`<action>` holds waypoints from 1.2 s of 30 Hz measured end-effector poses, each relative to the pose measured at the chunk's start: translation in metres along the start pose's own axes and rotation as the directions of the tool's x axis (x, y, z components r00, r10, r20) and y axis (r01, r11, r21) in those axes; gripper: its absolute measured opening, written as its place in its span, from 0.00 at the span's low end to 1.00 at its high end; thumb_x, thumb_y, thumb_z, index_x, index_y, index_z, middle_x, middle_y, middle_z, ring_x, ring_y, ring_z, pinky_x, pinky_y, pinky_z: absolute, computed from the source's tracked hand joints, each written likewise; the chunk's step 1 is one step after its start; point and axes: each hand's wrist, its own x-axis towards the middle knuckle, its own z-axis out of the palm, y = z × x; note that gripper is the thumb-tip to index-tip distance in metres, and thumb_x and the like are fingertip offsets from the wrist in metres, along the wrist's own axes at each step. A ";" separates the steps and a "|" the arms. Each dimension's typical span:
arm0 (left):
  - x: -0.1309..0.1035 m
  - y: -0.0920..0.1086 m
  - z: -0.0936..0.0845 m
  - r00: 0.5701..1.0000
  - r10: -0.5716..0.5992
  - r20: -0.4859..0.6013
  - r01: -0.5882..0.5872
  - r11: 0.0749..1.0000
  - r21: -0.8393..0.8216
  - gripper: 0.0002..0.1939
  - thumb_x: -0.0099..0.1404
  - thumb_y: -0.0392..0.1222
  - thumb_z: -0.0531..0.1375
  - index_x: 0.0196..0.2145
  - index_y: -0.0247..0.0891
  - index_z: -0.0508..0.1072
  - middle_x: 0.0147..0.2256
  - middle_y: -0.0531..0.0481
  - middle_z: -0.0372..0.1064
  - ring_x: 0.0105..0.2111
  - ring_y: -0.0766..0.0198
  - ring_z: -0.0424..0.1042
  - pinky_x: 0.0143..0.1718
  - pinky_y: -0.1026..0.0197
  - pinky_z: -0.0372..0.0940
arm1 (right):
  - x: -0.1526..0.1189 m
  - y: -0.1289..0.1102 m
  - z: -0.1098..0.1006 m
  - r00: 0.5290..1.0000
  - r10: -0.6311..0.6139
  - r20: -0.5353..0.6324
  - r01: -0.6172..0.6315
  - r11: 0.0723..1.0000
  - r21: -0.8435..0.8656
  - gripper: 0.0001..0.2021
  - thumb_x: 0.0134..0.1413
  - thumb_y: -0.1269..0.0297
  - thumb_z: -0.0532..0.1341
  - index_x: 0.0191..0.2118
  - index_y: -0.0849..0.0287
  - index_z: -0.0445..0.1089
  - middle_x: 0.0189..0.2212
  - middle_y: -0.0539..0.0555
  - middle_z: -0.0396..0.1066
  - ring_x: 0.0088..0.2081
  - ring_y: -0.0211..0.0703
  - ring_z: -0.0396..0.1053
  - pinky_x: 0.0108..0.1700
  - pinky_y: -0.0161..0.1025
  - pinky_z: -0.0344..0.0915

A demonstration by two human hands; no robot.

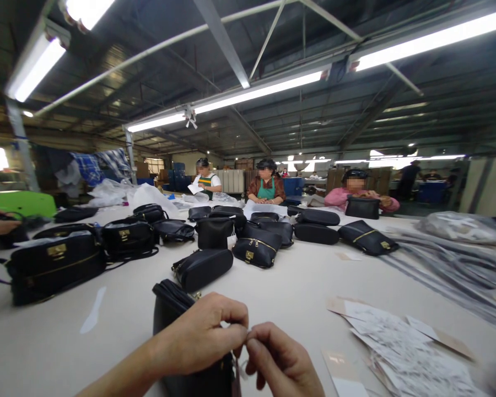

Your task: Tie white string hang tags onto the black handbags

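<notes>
A black handbag (169, 309) stands at the front of the table, partly covered by my left hand and forearm. My left hand (209, 331) is closed in a pinch just over the bag's right side. Its fingertips meet those of my right hand (279, 361), which is pinched too. What lies between the fingertips is too small to make out. A thin whitish loop (243, 368) hangs just below them, next to the bag's edge.
Several black bags (215, 270) fill the table's middle and left. Paper tags (400, 336) are piled at front right. Grey strips (458, 270) and a plastic bundle (465, 226) lie beyond. People (267, 187) sit opposite; another person's hand (0, 225) reaches in at left.
</notes>
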 end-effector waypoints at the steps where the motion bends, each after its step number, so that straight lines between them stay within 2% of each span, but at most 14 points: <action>1: 0.000 -0.001 0.000 1.000 -0.016 0.003 0.016 0.999 -0.037 0.08 0.56 0.35 0.54 0.21 0.37 0.69 0.21 0.56 0.68 0.25 0.68 0.66 0.25 0.67 0.55 | 0.001 -0.001 -0.001 1.000 0.020 -0.006 -0.020 0.998 0.067 0.25 0.44 0.37 0.67 0.29 0.59 0.74 0.20 0.49 0.70 0.21 0.34 0.64 0.22 0.29 0.57; 5: 0.000 -0.005 0.000 0.999 -0.031 -0.015 0.029 0.992 -0.121 0.08 0.55 0.34 0.54 0.21 0.37 0.69 0.22 0.55 0.70 0.26 0.67 0.68 0.26 0.67 0.57 | 0.006 -0.010 -0.012 0.993 0.096 -0.066 -0.077 0.967 0.244 0.26 0.38 0.45 0.74 0.39 0.58 0.75 0.26 0.51 0.76 0.20 0.32 0.66 0.17 0.25 0.51; 7: 0.000 -0.006 -0.001 1.000 -0.019 -0.024 0.015 0.992 -0.125 0.08 0.55 0.34 0.54 0.20 0.37 0.69 0.22 0.55 0.71 0.26 0.67 0.68 0.27 0.67 0.57 | 0.008 -0.015 -0.018 0.988 0.132 -0.080 -0.102 0.949 0.298 0.27 0.36 0.49 0.76 0.43 0.58 0.76 0.27 0.52 0.77 0.21 0.32 0.67 0.17 0.25 0.52; 12: 0.000 -0.003 -0.002 1.000 -0.028 -0.014 0.026 0.992 -0.121 0.08 0.55 0.34 0.54 0.20 0.37 0.68 0.22 0.55 0.71 0.26 0.67 0.68 0.27 0.67 0.58 | 0.007 -0.027 -0.027 0.974 0.222 -0.044 -0.192 0.914 0.356 0.23 0.33 0.53 0.78 0.36 0.61 0.78 0.25 0.52 0.76 0.25 0.36 0.72 0.21 0.27 0.62; 17: -0.001 -0.003 -0.002 0.999 -0.043 0.003 0.043 0.994 -0.104 0.08 0.54 0.34 0.54 0.20 0.37 0.69 0.22 0.55 0.71 0.26 0.67 0.68 0.27 0.67 0.57 | 0.008 -0.030 -0.036 0.976 0.218 -0.019 -0.204 0.939 0.278 0.19 0.39 0.49 0.75 0.32 0.58 0.75 0.26 0.52 0.76 0.27 0.40 0.74 0.22 0.30 0.64; 19: -0.001 -0.003 -0.003 0.999 -0.042 0.011 0.043 0.994 -0.100 0.08 0.55 0.34 0.54 0.21 0.37 0.71 0.23 0.55 0.72 0.27 0.66 0.68 0.28 0.66 0.57 | 0.010 -0.028 -0.041 0.990 0.138 -0.038 -0.130 0.978 0.162 0.18 0.41 0.48 0.73 0.30 0.58 0.76 0.31 0.54 0.77 0.31 0.41 0.73 0.25 0.31 0.65; 21: -0.001 -0.002 -0.003 0.999 -0.043 0.020 0.045 0.994 -0.100 0.08 0.55 0.34 0.54 0.22 0.37 0.73 0.24 0.55 0.71 0.29 0.66 0.69 0.30 0.67 0.58 | 0.012 -0.025 -0.045 0.998 0.048 -0.043 -0.048 0.999 0.011 0.18 0.41 0.48 0.73 0.28 0.58 0.77 0.29 0.52 0.74 0.29 0.37 0.69 0.26 0.30 0.64; 22: -0.001 -0.001 -0.003 0.999 -0.044 0.024 0.046 0.994 -0.096 0.08 0.54 0.34 0.55 0.23 0.37 0.74 0.24 0.56 0.71 0.29 0.65 0.69 0.30 0.67 0.59 | 0.012 -0.024 -0.045 0.999 0.034 -0.040 -0.036 0.999 -0.034 0.18 0.41 0.48 0.73 0.28 0.59 0.78 0.26 0.50 0.71 0.27 0.35 0.65 0.25 0.30 0.62; 24: 0.000 0.000 -0.003 0.999 -0.041 0.016 0.042 0.996 -0.077 0.08 0.54 0.34 0.56 0.23 0.37 0.74 0.24 0.56 0.69 0.30 0.65 0.68 0.31 0.67 0.59 | 0.012 -0.022 -0.043 0.994 0.104 -0.039 -0.105 0.995 -0.004 0.18 0.39 0.48 0.74 0.29 0.59 0.78 0.20 0.47 0.68 0.24 0.34 0.63 0.24 0.30 0.61; 27: 0.001 -0.001 -0.001 1.000 -0.007 -0.023 0.007 1.000 -0.028 0.07 0.54 0.34 0.57 0.23 0.37 0.74 0.23 0.58 0.67 0.30 0.67 0.67 0.33 0.68 0.58 | 0.009 -0.022 -0.033 0.960 0.278 -0.011 -0.270 0.941 0.202 0.20 0.32 0.51 0.77 0.27 0.59 0.75 0.20 0.48 0.72 0.26 0.37 0.70 0.25 0.31 0.64; 29: 0.001 -0.003 0.000 0.999 0.019 -0.037 -0.019 1.000 -0.004 0.07 0.54 0.34 0.57 0.23 0.38 0.73 0.24 0.58 0.66 0.30 0.68 0.67 0.34 0.68 0.57 | 0.008 -0.021 -0.026 0.940 0.339 0.034 -0.332 0.890 0.312 0.21 0.29 0.53 0.78 0.26 0.60 0.73 0.21 0.49 0.74 0.26 0.37 0.72 0.25 0.30 0.65; 32: 0.002 -0.004 0.002 0.998 0.045 -0.041 -0.044 0.999 0.031 0.07 0.54 0.33 0.57 0.22 0.38 0.72 0.24 0.58 0.66 0.30 0.68 0.66 0.33 0.68 0.56 | 0.007 -0.016 -0.020 0.939 0.332 0.085 -0.339 0.860 0.381 0.22 0.29 0.52 0.79 0.26 0.60 0.72 0.22 0.48 0.74 0.25 0.35 0.71 0.23 0.29 0.64; 36: 0.003 -0.002 0.003 0.998 0.044 -0.036 -0.042 0.997 0.062 0.07 0.54 0.33 0.57 0.21 0.38 0.72 0.23 0.58 0.66 0.29 0.68 0.66 0.33 0.67 0.55 | 0.008 -0.009 -0.019 0.951 0.280 0.130 -0.308 0.889 0.338 0.21 0.32 0.49 0.77 0.26 0.60 0.73 0.21 0.48 0.73 0.21 0.30 0.65 0.23 0.28 0.64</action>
